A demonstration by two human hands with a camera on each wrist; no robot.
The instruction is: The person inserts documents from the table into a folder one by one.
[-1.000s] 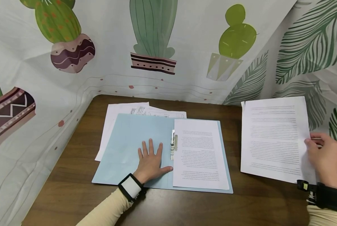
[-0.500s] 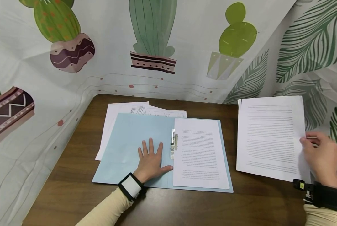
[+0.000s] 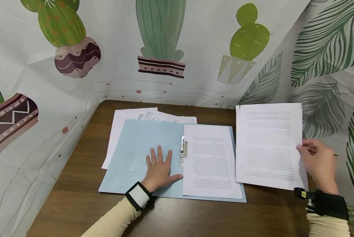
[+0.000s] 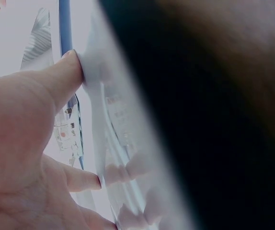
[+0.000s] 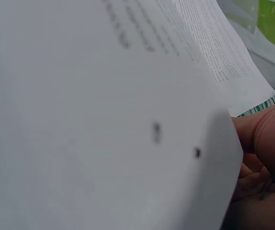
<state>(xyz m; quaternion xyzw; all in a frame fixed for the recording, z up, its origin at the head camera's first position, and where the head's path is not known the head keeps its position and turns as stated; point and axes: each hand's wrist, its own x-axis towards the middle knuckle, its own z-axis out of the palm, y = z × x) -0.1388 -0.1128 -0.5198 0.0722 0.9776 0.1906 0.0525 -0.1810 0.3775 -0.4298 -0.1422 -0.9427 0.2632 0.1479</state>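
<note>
A light-blue folder lies spread on the table, with a metal clip near its fold. Printed paper rests on its right half. My left hand lies flat with fingers spread on the folder's left half, its thumb pointing toward the paper. At the right, my right hand pinches the right edge of a printed sheet, which is raised and whose left edge overlaps the folder's right side. Whether it is one sheet or several I cannot tell. In the right wrist view the thumb presses the paper's edge.
More printed papers stick out from under the folder at its upper left. The brown wooden table meets a hanging cloth printed with cacti at the back. Leaf-patterned cloth hangs on the right.
My right hand has moved left with the printed sheet, bringing it from beside the folder to overlap its right edge. The left hand has stayed in place on the folder.
</note>
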